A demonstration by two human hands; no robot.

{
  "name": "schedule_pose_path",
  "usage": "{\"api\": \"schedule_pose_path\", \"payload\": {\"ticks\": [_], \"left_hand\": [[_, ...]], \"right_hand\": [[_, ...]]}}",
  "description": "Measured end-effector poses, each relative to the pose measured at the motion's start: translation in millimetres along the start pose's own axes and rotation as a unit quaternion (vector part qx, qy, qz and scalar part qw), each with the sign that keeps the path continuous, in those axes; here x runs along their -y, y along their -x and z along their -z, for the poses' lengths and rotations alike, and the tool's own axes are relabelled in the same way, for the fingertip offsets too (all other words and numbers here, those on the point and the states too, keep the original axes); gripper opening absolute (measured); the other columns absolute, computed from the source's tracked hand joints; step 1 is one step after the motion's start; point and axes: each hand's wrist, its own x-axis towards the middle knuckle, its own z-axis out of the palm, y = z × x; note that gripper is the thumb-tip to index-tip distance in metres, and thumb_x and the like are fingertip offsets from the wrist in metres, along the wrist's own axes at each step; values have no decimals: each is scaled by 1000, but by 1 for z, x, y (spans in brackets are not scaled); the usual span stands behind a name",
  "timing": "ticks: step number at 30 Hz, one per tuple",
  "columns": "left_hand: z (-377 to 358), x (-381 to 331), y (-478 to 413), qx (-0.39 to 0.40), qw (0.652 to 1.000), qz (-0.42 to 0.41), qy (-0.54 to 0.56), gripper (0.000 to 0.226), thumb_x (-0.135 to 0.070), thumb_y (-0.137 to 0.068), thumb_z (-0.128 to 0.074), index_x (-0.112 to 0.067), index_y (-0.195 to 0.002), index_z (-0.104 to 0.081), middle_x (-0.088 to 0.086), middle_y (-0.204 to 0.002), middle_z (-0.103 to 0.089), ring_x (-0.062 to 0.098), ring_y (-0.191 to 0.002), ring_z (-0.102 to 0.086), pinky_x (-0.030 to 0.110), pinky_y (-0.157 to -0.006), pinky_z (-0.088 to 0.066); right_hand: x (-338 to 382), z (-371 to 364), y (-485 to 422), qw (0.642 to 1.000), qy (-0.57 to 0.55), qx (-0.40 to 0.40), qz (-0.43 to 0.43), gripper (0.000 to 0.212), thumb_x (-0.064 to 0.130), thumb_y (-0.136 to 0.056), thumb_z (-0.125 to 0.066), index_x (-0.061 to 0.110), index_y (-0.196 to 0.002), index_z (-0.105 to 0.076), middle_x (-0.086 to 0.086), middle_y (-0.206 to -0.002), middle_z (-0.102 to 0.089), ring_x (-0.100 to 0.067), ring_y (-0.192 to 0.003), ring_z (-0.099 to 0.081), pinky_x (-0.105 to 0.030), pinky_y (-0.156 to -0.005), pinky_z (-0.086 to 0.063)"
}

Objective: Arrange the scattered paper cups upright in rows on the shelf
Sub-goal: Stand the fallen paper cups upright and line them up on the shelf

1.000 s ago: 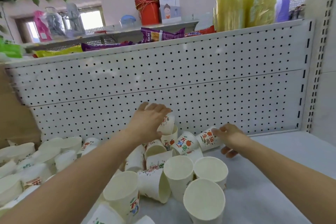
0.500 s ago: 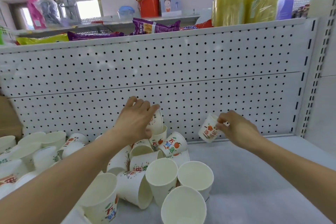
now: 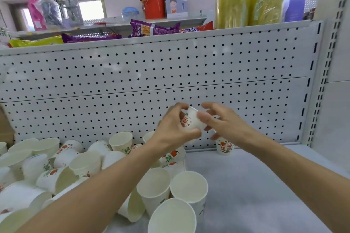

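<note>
1. far to the left of the fingers, a pile of scattered white paper cups with red and green print lies on the pale grey shelf board. some cups lie on their sides and some have the mouth up.
2. below the fingers and nearer to the camera, three plain white open cups stand close together.
3. the left hand has its fingers curled round a small white printed paper cup.
4. this held cup is tilted in the air between the fingers of both hands, in front of the white perforated metal back panel.
5. the right hand pinches the same cup. the thumb presses its wall and the other fingers are bent behind it.
6. just under the right fingers, a white red-lettered paper cup stands upright on the shelf board, beside the back panel.
</note>
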Motion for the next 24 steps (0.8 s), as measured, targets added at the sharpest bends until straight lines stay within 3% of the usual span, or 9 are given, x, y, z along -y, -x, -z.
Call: {"api": "schedule_pose_path", "payload": {"ticks": [3,6,9,11,15,19,24], "left_hand": [[-3,-5,1,-35,999,-7,22,64,-47,-60,-72,-34,-116,-45,-7,-99,-54,7,-80,-57,31,-70,-53],[-1,-6,1,-53,998,-25,7,58,-48,-64,-74,-32,-113,-48,-7,-100,-54,7,-83,-59,33,-73,-54],[6,-3,2,9,999,-22,24,59,-46,-68,-80,-31,-116,-49,-8,-101,-58,4,-85,-60,21,-73,-52],[22,2,-2,80,996,-5,29,49,-41,-81,-72,-28,-123,-53,-9,-101,-62,4,-91,-59,13,-74,-47],[46,26,-13,173,969,-19,-176,27,-28,-97,-52,-31,-123,-60,-16,-116,-61,1,-94,-53,21,-86,-43],[34,35,-22,289,900,-11,-327,34,-30,-96,-52,-36,-130,-53,-13,-130,-51,6,-94,-46,25,-86,-40],[28,42,-33,312,870,-31,-380,25,-30,-94,-54,-37,-117,-61,-8,-113,-52,16,-107,-50,32,-91,-43]], "right_hand": [[8,-12,-10,1000,-11,-5,-26,71,60,-81,-60,24,-139,-41,7,-111,-60,-8,-84,-67,-23,-64,-57],[7,-15,-20,998,-37,-8,-52,57,58,-83,-57,22,-127,-53,2,-103,-68,-12,-83,-69,-30,-70,-59],[7,-19,-30,997,11,7,-72,59,60,-77,-56,25,-124,-53,2,-106,-67,-18,-93,-66,-41,-83,-55],[7,-16,-34,996,63,18,-62,63,53,-80,-59,26,-135,-40,0,-114,-59,-18,-101,-59,-35,-83,-48],[-3,-5,-32,975,192,106,-46,66,46,-82,-65,35,-138,-31,2,-125,-51,-18,-102,-55,-29,-74,-43],[-22,-18,-36,933,321,162,-29,74,49,-77,-70,36,-138,-30,6,-133,-46,-16,-111,-51,-33,-91,-47],[-32,-20,-39,915,352,197,-23,86,52,-72,-74,36,-141,-26,11,-141,-41,-13,-122,-45,-32,-98,-43]]}}
